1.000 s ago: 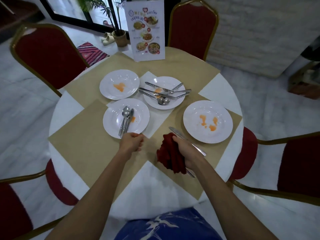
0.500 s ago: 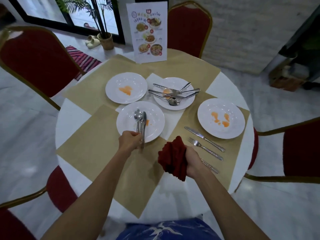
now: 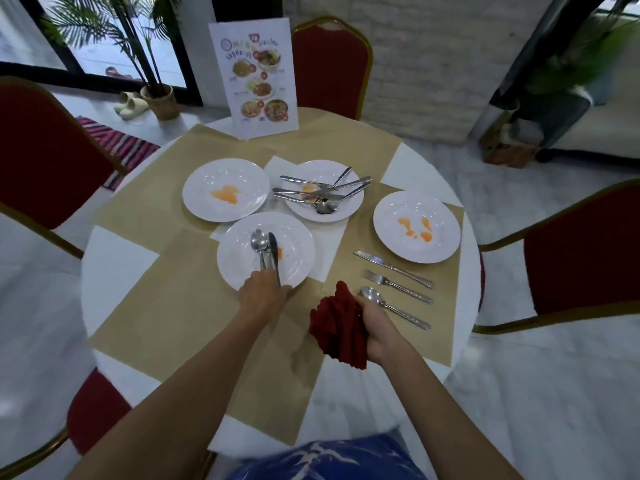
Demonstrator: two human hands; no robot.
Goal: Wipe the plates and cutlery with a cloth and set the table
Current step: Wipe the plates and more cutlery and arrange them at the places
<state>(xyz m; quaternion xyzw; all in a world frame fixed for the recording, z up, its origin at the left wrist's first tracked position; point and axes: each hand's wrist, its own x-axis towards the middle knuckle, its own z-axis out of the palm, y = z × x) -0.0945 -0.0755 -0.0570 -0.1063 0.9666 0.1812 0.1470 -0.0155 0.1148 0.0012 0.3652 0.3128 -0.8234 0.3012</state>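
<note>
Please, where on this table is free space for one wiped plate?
Free: the tan mat between the nearest plate and the table's left edge. Crowded: the three middle plates, and the right mat with knife, fork, spoon.

The room is a bit dim, with soft daylight from the window [image 3: 166,60] far up and left of the left hand [image 3: 265,292]. Small bright spots shine on the plates [image 3: 417,206] past the hands, and a faint shadow lies between them. The edges bend, and the plant [image 3: 581,57] far up and right of the right hand [image 3: 377,327] is blurry.
</note>
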